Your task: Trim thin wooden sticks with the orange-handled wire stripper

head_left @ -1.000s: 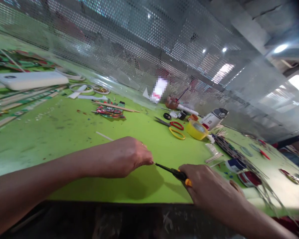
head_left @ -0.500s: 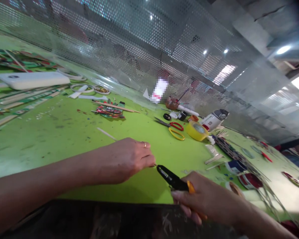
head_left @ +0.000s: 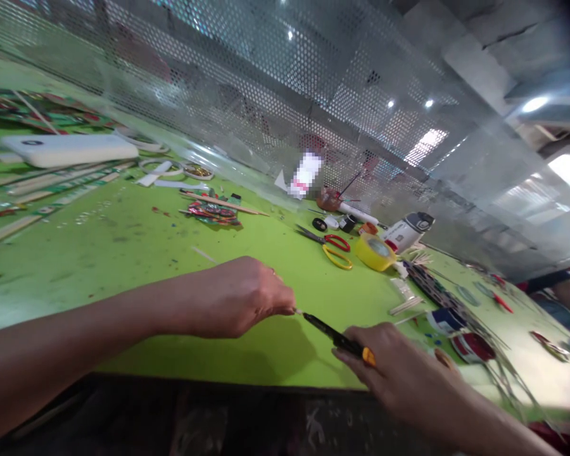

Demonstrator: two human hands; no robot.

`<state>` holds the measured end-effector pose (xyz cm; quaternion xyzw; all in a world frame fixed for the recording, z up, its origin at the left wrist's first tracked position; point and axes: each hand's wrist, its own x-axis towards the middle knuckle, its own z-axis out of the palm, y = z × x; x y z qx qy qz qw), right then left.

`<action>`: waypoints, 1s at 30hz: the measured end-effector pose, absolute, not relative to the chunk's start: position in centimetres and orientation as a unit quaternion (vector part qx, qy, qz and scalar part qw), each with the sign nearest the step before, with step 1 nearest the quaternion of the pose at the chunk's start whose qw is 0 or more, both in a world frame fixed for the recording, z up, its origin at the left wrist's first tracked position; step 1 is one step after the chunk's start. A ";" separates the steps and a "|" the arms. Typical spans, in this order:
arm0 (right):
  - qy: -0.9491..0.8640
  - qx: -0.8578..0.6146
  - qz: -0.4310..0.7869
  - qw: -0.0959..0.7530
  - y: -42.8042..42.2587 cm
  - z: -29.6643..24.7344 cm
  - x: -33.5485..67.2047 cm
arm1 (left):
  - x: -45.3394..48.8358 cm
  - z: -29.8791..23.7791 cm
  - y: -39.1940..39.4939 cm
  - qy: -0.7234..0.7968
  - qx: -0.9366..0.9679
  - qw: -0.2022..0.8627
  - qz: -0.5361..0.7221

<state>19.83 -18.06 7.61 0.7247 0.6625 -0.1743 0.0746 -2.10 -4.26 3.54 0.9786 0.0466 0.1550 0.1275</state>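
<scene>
My left hand (head_left: 247, 297) is closed in a pinch above the green tabletop, and a thin pale tip (head_left: 298, 311) pokes out between thumb and finger. What that tip belongs to is hidden by the fingers. Wire strippers (head_left: 330, 330) with black jaws and orange handles are in the grip of my right hand (head_left: 394, 364). Their nose meets the pale tip, seen nearly edge-on, so I cannot tell if the jaws are closed on it. A thin whitish strip (head_left: 204, 254) shows just behind my left hand.
Scissors (head_left: 325, 240) and a yellow tape roll (head_left: 374, 252) lie beyond my hands. Paint pots (head_left: 472, 346) stand at right near thin rods. A bundle of small coloured pieces (head_left: 213, 212), a white power bank-like block (head_left: 71, 149) and a perforated screen (head_left: 247, 82) are farther back.
The wire strippers have turned from showing their flat side to nearly edge-on. My left hand has rolled a little, hiding most of its ring, and its fingertips stay beside the tool's nose.
</scene>
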 end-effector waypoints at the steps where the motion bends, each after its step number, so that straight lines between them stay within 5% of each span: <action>1: 0.645 0.722 -0.243 0.064 -18.0 7.7 19.9 | -2.2 3.7 -4.4 0.043 0.980 0.111 0.160; 5: 0.543 0.638 -0.545 0.039 -17.6 8.3 20.3 | -2.7 4.2 -4.9 0.022 0.982 0.084 0.167; 8: 0.522 0.595 -0.611 0.018 -17.5 8.6 20.5 | -2.7 4.1 -5.2 0.007 0.982 0.086 0.167; 11: 0.558 0.647 -0.518 0.045 -17.7 8.5 20.8 | -2.1 3.7 -5.1 0.018 0.981 0.089 0.172; 14: 0.651 0.714 -0.246 0.079 -18.3 8.2 20.9 | -1.4 3.4 -4.9 0.047 0.979 0.129 0.151; 21: 0.751 0.645 0.073 0.124 -18.7 7.2 20.8 | -1.4 3.4 -4.8 0.104 0.914 0.389 0.055; 25: 0.749 0.653 0.051 0.103 -18.4 7.2 20.8 | -1.7 3.5 -4.7 0.117 0.906 0.399 0.073; 30: 0.684 0.711 -0.143 0.080 -18.1 7.7 20.3 | -1.6 3.0 -4.8 0.074 0.961 0.203 0.170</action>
